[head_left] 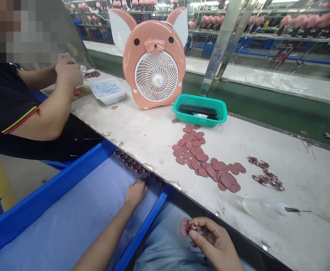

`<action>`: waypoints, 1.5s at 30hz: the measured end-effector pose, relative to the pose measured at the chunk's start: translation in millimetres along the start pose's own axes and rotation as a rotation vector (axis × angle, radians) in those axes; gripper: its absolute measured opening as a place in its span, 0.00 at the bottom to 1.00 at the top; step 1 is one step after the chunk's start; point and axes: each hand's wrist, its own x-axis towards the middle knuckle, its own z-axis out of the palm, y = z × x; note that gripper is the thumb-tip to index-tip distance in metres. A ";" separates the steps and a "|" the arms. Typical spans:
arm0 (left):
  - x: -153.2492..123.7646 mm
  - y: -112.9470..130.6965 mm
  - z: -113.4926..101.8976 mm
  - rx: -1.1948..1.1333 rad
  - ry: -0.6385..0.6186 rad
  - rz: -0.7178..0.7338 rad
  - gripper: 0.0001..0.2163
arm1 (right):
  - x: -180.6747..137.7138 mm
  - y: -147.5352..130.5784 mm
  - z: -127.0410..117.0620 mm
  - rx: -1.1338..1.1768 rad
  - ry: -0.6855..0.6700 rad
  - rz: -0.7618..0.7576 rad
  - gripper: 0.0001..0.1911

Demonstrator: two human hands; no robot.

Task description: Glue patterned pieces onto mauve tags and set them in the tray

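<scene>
My left hand (136, 192) reaches into a blue tray (54, 188), its fingers curled at a row of small dark-red pieces (131, 162) lined along the tray's far edge. My right hand (214, 242) is over my lap, below the table edge, pinching a pink oval tag (184, 227) with a small dark piece on it. A heap of the same pink oval tags (201, 158) lies on the white worktable (309, 195).
A pig-shaped pink fan (154, 60) stands at the back, with a teal basket (200, 110) beside it. Small dark clips (265, 176) lie on the right. To the left a co-worker's hands (67, 71) work near a white tray of small parts (107, 90).
</scene>
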 end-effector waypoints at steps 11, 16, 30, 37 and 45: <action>10.5 -2.4 8.1 0.006 0.011 0.019 0.15 | -0.2 0.7 0.7 0.031 0.031 0.009 0.20; 9.8 -1.8 6.5 -0.010 0.026 0.021 0.15 | -0.7 0.1 0.5 0.018 0.027 0.008 0.20; -1.8 8.9 7.2 -0.117 0.075 0.016 0.15 | -2.2 0.8 0.8 0.003 0.048 -0.001 0.20; 6.4 14.9 1.6 -0.183 0.136 -0.011 0.15 | -3.7 -2.6 0.5 -0.029 0.058 0.001 0.21; 19.8 2.6 -3.6 -0.176 0.170 -0.124 0.15 | -3.7 -0.6 -0.9 -0.031 0.075 0.011 0.21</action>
